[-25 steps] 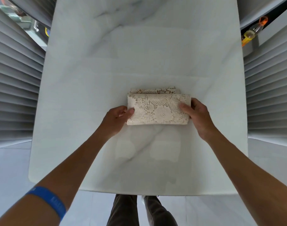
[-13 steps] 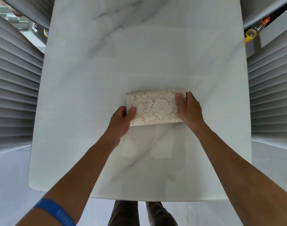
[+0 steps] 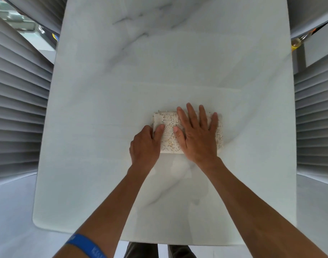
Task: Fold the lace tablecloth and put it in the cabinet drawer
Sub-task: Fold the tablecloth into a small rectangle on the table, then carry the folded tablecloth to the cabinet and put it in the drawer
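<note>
The cream lace tablecloth [image 3: 168,131] lies folded into a small thick rectangle on the white marble table [image 3: 122,90]. My right hand [image 3: 196,135] lies flat on top of it, fingers spread and straight, covering its right half. My left hand [image 3: 145,144] holds the left end of the bundle, thumb on top of the lace and the other fingers hidden at its side. No cabinet drawer is in view.
Grey ribbed chair backs [image 3: 16,118] flank the table on the left and the right [image 3: 316,118]. A yellow-capped object [image 3: 296,42] shows at the upper right beyond the table. My legs [image 3: 159,250] stand at the table's near edge.
My right hand has left the bundle's right end and now lies flat across its top. My left hand stays at the left end. The far layer seen a second ago is tucked in.
</note>
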